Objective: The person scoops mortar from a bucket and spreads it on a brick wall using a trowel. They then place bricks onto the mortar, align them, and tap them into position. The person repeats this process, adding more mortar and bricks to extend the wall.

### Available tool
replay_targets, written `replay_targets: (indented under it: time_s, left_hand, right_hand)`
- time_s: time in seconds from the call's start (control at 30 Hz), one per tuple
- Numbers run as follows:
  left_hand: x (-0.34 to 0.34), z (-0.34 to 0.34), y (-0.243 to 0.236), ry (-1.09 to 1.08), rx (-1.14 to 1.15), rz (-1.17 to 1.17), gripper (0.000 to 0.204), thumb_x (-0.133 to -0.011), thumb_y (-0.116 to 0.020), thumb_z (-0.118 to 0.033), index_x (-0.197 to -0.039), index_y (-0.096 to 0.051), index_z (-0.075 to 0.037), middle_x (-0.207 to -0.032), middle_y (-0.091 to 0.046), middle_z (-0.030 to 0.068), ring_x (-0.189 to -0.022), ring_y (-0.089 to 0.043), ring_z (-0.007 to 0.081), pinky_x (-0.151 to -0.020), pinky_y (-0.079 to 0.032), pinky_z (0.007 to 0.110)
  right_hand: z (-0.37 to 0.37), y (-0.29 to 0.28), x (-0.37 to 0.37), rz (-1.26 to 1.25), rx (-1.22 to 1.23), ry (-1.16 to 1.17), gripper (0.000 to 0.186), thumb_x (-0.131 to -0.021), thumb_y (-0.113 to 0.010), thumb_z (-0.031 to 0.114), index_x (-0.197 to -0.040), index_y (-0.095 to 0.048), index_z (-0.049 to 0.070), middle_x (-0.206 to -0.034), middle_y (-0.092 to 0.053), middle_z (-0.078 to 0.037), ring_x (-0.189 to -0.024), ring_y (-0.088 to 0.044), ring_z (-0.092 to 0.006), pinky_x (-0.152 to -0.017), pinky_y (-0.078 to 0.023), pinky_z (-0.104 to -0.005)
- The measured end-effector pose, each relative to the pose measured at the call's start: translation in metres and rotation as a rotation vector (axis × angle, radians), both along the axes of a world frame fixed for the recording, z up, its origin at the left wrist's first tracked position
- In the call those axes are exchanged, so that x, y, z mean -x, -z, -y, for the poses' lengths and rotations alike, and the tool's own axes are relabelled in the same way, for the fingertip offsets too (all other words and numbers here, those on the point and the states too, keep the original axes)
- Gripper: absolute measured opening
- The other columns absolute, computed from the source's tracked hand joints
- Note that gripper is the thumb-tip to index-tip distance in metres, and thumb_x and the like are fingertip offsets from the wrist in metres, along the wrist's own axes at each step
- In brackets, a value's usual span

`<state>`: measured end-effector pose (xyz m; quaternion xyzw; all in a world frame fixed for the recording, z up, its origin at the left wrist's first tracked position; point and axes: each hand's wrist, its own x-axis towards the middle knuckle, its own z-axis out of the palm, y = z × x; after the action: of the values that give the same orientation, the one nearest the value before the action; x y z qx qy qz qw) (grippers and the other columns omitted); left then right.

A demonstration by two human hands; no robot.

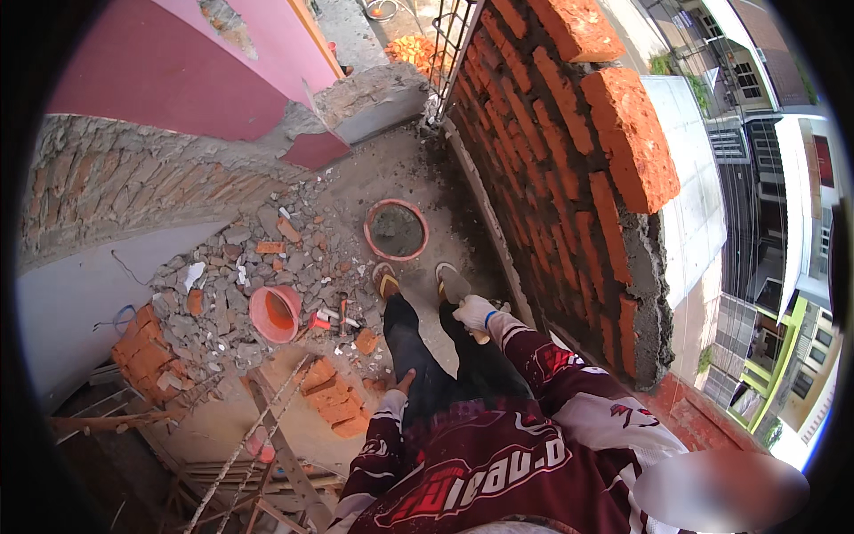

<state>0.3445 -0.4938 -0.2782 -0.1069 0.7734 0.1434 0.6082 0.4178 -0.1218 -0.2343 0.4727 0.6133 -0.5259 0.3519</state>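
Observation:
My right hand [474, 311], in a white glove, is closed around the handle of a trowel [455, 287]. Its grey blade points away from me, above my right foot. Bare, my left hand [405, 383] hangs against my left thigh, partly hidden; the fingers that show look stretched out and hold nothing. On the floor ahead of my feet stands a round tub [423, 245] with grey mortar [396, 230] in it. To my right rises a brick wall [556, 196] with mortar joints and wet mortar [654, 294] along its near end.
Broken rubble [240, 236] covers the floor at left. A pinkish bucket [260, 313] with orange contents stands there beside a hammer [343, 313]. Stacked bricks [334, 398] lie near my left leg, more bricks [145, 351] farther left. Wooden poles [283, 454] stand at lower left.

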Motion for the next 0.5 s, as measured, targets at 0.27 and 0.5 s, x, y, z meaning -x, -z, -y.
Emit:
replay_targets:
  time_s: [0.27,0.5]
  left_hand:
    - [-0.068,0.001,-0.031,-0.403,-0.049,0.023,0.078,-0.084,-0.077,-0.055,-0.139,-0.06,-0.001,-0.136,-0.065,0.0212,-0.126,-0.062,0.0345,-0.106,-0.048,0.041]
    - [-0.15,0.057,0.051,-0.482,0.093,-0.201,0.064,-0.086,-0.079,-0.044,-0.131,-0.065,-0.002,-0.119,-0.072,0.0202,-0.109,-0.07,0.0293,-0.097,-0.054,0.039]
  right_hand:
    - [-0.013,0.155,0.076,-0.216,0.055,-0.003,0.039,-0.085,-0.074,0.03,-0.103,-0.072,-0.005,-0.083,-0.073,-0.018,-0.071,-0.073,-0.031,-0.066,-0.057,-0.0418]
    - [0.018,0.195,0.063,-0.032,0.07,0.154,0.04,-0.096,-0.069,0.029,-0.121,-0.065,-0.002,-0.079,-0.064,-0.008,-0.052,-0.056,-0.0175,-0.047,-0.048,-0.0329]
